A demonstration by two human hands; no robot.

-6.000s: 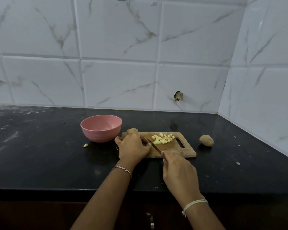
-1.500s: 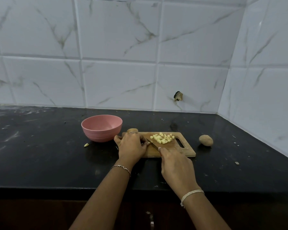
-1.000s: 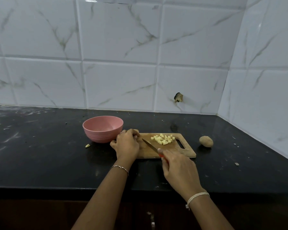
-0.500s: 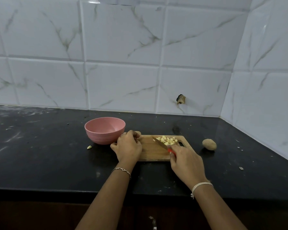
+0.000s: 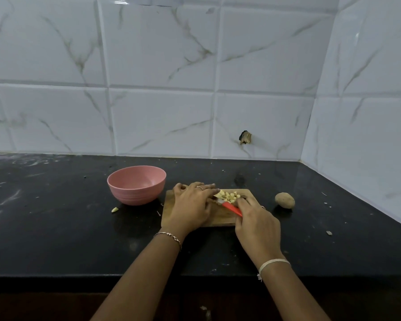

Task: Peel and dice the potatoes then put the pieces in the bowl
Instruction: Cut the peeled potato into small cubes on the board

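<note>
My left hand [image 5: 190,205] flat on board [image 5: 220,218], fingers straight, pressed together, tips touching left edge of potato pieces [image 5: 228,196]. My right hand [image 5: 257,224] curled round red handle of knife [image 5: 232,208]; blade mostly hidden, points at pile between both hands. Pile just beyond right knuckles. Bowl [image 5: 116,181] left of left hand, apart. Whole potato [image 5: 284,200] right of right hand, on counter [image 5: 56,228]. Stray scrap [image 5: 114,209] below bowl, left of left hand.
</note>
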